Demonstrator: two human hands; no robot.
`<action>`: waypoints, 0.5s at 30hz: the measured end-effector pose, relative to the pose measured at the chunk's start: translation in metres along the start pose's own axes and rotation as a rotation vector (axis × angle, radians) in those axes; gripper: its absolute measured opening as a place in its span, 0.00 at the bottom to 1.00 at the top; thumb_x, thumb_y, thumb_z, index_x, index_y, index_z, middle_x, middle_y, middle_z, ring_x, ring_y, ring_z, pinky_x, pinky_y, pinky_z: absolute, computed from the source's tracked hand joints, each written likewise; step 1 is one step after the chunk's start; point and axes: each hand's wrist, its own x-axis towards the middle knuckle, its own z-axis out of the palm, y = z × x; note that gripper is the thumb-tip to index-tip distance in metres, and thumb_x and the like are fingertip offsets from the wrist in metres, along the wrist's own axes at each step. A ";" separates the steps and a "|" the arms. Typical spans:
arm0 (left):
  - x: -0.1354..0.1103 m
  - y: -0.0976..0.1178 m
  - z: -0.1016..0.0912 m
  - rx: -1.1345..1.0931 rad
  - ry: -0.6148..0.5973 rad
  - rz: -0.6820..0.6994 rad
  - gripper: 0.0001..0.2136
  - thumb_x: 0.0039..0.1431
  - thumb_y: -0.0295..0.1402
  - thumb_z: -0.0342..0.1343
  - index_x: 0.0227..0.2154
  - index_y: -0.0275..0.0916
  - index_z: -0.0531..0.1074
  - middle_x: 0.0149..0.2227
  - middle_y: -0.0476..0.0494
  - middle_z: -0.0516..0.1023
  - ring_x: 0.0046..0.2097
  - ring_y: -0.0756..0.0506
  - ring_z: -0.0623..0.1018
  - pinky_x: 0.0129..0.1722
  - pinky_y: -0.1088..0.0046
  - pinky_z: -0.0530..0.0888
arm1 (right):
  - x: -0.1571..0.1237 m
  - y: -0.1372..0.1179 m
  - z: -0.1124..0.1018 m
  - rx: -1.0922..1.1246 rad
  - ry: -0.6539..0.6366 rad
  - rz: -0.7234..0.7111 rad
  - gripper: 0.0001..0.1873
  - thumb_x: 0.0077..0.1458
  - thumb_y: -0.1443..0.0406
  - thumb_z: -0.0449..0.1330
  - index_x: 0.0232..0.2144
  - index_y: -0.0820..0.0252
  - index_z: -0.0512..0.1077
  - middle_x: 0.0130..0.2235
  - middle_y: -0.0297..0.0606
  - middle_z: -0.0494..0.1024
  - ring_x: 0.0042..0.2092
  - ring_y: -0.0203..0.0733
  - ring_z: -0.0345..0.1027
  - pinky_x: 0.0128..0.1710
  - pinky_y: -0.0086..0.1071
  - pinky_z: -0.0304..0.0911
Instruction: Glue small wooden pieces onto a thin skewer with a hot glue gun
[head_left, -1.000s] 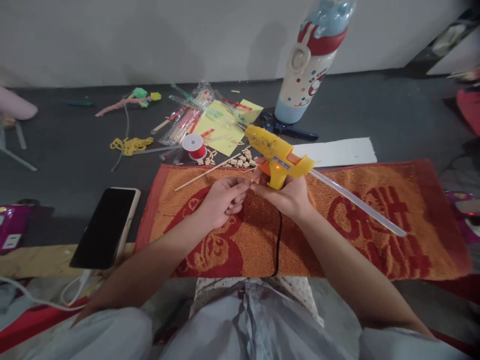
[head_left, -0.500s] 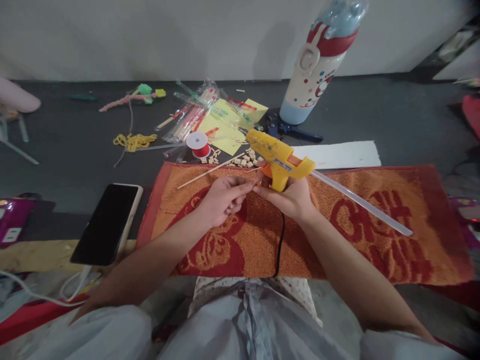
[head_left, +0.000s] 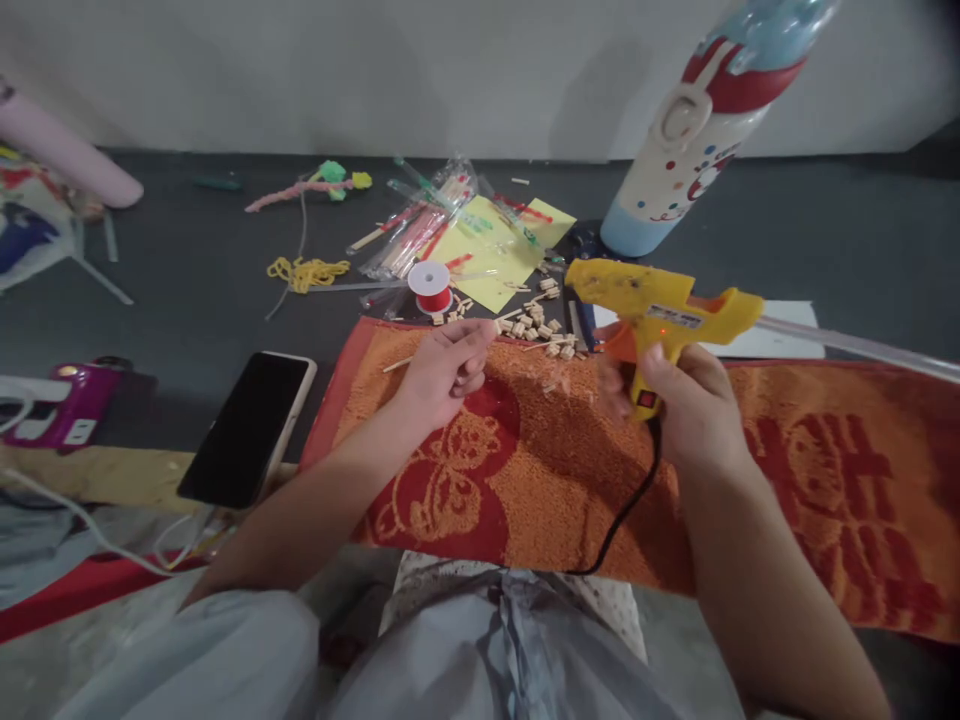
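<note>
My right hand (head_left: 697, 410) is wrapped round the handle of a yellow hot glue gun (head_left: 675, 312), lifted above the orange and red towel (head_left: 570, 480). The gun's nozzle points left, a clear glue stick (head_left: 862, 345) trails from its back, and its black cord (head_left: 626, 510) runs down over the towel. My left hand (head_left: 446, 375) is closed in a pinch over the towel's left part. What its fingertips hold is too small to make out. Behind this hand lies a thin wooden stick (head_left: 397, 364), partly hidden. Small cut wooden pieces (head_left: 532, 322) lie beyond the fingertips.
A red thread spool (head_left: 430, 288), yellow paper (head_left: 487, 265) and bagged sticks (head_left: 427, 225) lie behind the towel. A tall bottle (head_left: 679, 150) stands at back right, near a white strip (head_left: 780, 325). On the left are a phone (head_left: 251, 430) and yellow yarn (head_left: 306, 273).
My right hand has moved right with the glue gun, away from my left hand; their fingertips were together before. The left hand stays pinched. The view has shifted slightly left.
</note>
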 end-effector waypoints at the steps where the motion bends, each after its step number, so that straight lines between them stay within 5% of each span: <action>1: 0.000 0.001 -0.001 0.000 0.015 0.009 0.08 0.50 0.30 0.64 0.24 0.36 0.70 0.13 0.58 0.58 0.15 0.59 0.51 0.14 0.83 0.47 | -0.002 0.000 0.000 0.008 -0.010 0.016 0.15 0.56 0.54 0.61 0.35 0.60 0.75 0.24 0.33 0.67 0.19 0.31 0.58 0.17 0.29 0.54; 8: -0.002 0.006 -0.001 0.016 0.093 0.068 0.06 0.52 0.29 0.63 0.24 0.36 0.72 0.13 0.58 0.57 0.16 0.59 0.53 0.15 0.83 0.48 | -0.008 0.001 0.007 -0.046 -0.084 0.136 0.17 0.54 0.52 0.62 0.32 0.62 0.74 0.22 0.34 0.70 0.17 0.31 0.60 0.13 0.27 0.56; 15: -0.004 0.007 0.000 0.030 0.088 0.165 0.10 0.43 0.33 0.70 0.22 0.37 0.74 0.14 0.57 0.60 0.15 0.59 0.54 0.14 0.82 0.48 | -0.008 0.005 0.010 -0.004 -0.103 0.155 0.18 0.54 0.52 0.61 0.34 0.62 0.74 0.21 0.33 0.69 0.17 0.32 0.61 0.13 0.26 0.54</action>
